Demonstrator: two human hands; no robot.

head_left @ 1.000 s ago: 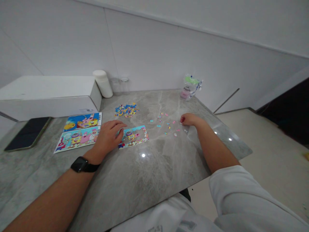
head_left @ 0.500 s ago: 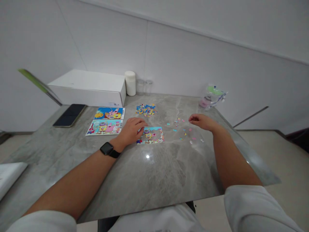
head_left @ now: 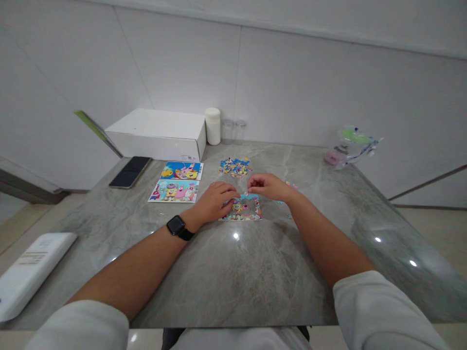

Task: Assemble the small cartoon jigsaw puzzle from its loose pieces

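Observation:
A small cartoon jigsaw puzzle (head_left: 243,210) lies flat in the middle of the grey marble table (head_left: 233,272). My left hand (head_left: 215,201), with a black watch on the wrist, rests with curled fingers on the puzzle's left edge. Just over the puzzle's top edge, my right hand (head_left: 265,186) pinches a tiny puzzle piece (head_left: 247,194). A heap of loose pieces (head_left: 235,166) lies further back. A few scattered pieces (head_left: 290,185) show behind my right wrist.
Two cartoon picture cards (head_left: 177,181) lie left of the puzzle, with a black phone (head_left: 130,171) beyond them. A white box (head_left: 158,134), a white jar (head_left: 213,126) and two clear jars (head_left: 233,131) stand at the back. A plastic bag (head_left: 348,146) sits far right, a white device (head_left: 31,272) near left.
My right hand has come left from the scattered pieces to the puzzle's top edge with a piece pinched. My left hand has stayed on the puzzle. The view has swung leftward.

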